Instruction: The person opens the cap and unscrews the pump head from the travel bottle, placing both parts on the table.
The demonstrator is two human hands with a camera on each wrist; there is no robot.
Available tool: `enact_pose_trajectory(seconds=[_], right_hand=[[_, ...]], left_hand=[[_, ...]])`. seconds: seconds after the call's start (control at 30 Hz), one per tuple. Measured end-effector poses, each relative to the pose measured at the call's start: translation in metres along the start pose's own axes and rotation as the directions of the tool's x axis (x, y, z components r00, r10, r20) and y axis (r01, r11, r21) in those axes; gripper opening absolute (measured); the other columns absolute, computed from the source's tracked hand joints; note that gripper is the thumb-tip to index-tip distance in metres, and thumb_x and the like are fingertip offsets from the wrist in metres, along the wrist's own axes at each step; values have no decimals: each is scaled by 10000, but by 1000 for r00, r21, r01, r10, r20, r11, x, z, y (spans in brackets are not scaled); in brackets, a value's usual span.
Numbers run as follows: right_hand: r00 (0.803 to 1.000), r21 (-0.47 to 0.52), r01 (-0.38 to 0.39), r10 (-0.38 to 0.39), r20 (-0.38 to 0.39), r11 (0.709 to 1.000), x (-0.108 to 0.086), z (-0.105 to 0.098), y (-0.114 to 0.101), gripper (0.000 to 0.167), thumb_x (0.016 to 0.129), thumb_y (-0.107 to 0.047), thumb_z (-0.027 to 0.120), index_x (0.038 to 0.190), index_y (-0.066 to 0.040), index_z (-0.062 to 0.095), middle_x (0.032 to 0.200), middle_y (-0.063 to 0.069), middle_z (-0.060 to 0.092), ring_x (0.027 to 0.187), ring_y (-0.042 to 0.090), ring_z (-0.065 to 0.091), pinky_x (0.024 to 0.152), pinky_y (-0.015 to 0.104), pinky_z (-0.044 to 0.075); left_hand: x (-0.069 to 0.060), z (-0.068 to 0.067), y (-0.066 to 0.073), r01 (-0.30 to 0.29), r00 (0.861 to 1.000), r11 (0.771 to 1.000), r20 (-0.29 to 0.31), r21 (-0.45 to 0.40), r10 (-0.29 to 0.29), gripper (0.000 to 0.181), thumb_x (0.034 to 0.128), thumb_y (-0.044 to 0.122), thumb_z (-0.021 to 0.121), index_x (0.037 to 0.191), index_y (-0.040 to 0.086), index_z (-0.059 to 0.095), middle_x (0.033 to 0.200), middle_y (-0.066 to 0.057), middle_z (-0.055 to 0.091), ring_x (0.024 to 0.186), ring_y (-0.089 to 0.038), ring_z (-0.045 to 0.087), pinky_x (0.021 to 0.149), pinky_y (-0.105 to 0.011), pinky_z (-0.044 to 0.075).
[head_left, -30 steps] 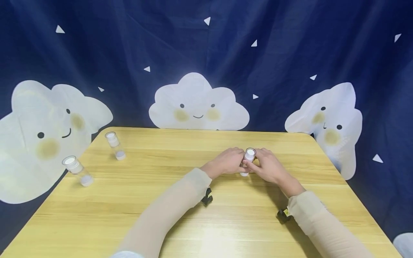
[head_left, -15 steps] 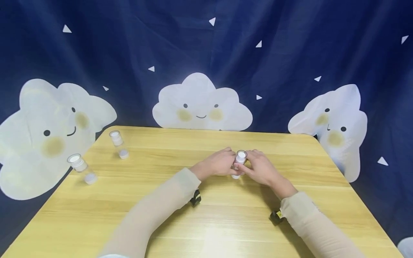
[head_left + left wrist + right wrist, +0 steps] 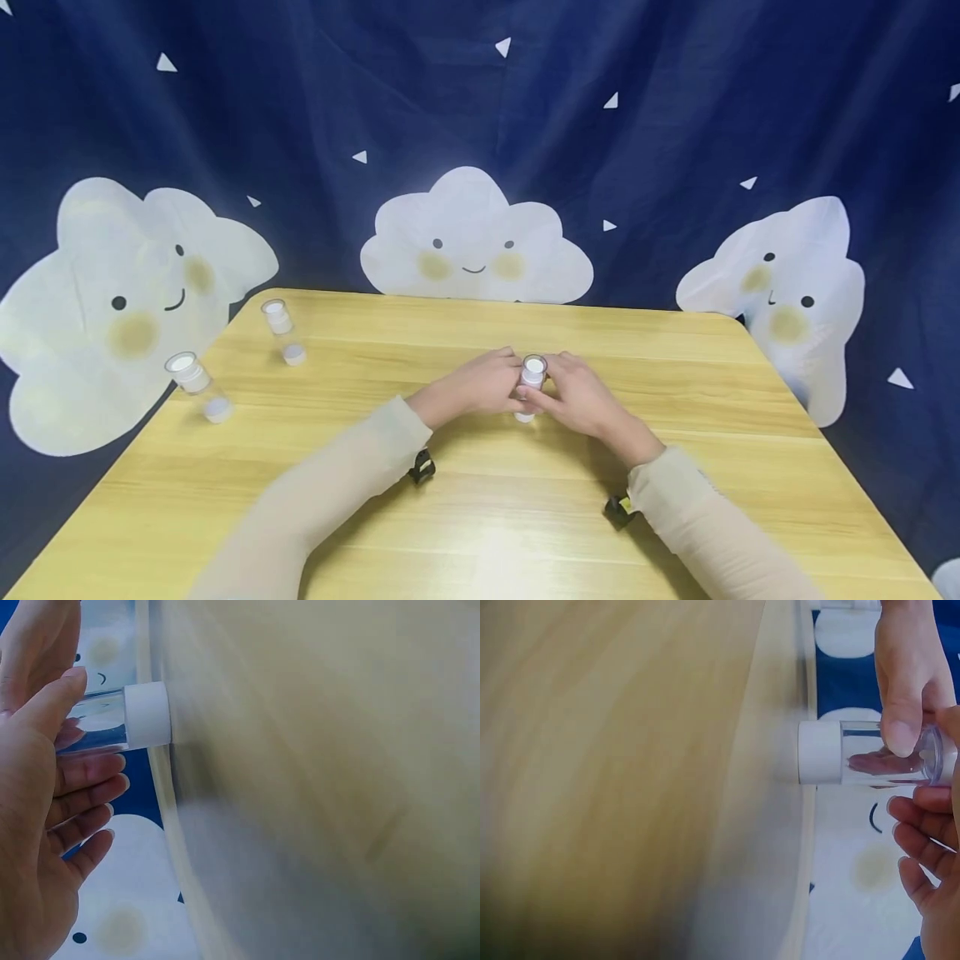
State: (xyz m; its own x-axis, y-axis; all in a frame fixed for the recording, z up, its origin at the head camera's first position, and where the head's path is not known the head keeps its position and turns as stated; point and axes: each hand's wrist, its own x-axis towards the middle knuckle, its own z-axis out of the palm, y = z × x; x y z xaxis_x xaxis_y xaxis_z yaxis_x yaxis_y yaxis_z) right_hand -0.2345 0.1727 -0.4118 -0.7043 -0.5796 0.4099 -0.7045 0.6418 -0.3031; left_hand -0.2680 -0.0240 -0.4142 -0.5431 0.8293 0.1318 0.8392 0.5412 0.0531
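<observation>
Between my two hands stands a clear cylindrical bottle (image 3: 533,368) with a white top and a white base, upright at the table surface. My left hand (image 3: 480,383) holds it from the left, and my right hand (image 3: 588,400) holds it from the right. In the left wrist view, the bottle's white base (image 3: 148,714) shows beside my left thumb, the other fingers loosely bent below. The right wrist view has the clear bottle wall (image 3: 862,735) with the left thumb pressed on it. The bottle's upper part is partly hidden by my right fingers there.
Two similar bottles stand upright at the table's left side, one near the back corner (image 3: 283,329) and one closer to the left edge (image 3: 198,385). The wooden table (image 3: 525,508) meets a dark blue curtain (image 3: 420,100) with cloud prints behind it.
Both hands and the bottle between them have moved left along the table. The two bottles on the left stay in place; the head view has shifted slightly.
</observation>
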Motion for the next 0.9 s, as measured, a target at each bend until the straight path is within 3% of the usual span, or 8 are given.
enact_pose_trajectory(seconds=[0.3, 0.5, 0.7, 0.9], right_hand=[[999, 10, 12, -12, 31, 1000, 9, 8, -18, 457, 950, -470, 596, 1202, -92, 638, 1096, -8, 680, 974, 182, 582, 950, 412, 441], [998, 8, 29, -30, 57, 1000, 18, 14, -28, 462, 956, -467, 585, 1218, -89, 631, 1120, -6, 678, 995, 180, 590, 985, 408, 417], [997, 15, 4, -5, 79, 1000, 29, 21, -38, 498, 964, -506, 547, 1245, -102, 622, 1177, -2, 670, 1040, 184, 592, 995, 398, 405], [996, 5, -28, 28, 81, 1000, 38, 28, -46, 505, 970, -527, 521, 1250, -116, 607, 1099, -28, 674, 1011, 171, 591, 996, 394, 407]], left_hand=[[-24, -7, -4, 38, 999, 994, 38, -101, -35, 377, 926, 533, 592, 1095, 208, 678, 1054, 65, 679, 992, -101, 575, 990, -276, 382], [-39, -10, -9, 42, 999, 993, 25, -112, -40, 254, 918, 500, 627, 955, 251, 662, 954, 112, 663, 895, -62, 565, 934, -261, 405], [-52, -9, -16, 116, 993, 983, 28, -139, -114, 273, 894, 483, 668, 984, 226, 687, 974, 76, 680, 951, -113, 588, 968, -305, 425], [-61, -11, -23, 187, 982, 969, 36, -161, -184, 251, 877, 444, 706, 1002, 226, 691, 1008, 58, 684, 973, -142, 582, 970, -320, 428]])
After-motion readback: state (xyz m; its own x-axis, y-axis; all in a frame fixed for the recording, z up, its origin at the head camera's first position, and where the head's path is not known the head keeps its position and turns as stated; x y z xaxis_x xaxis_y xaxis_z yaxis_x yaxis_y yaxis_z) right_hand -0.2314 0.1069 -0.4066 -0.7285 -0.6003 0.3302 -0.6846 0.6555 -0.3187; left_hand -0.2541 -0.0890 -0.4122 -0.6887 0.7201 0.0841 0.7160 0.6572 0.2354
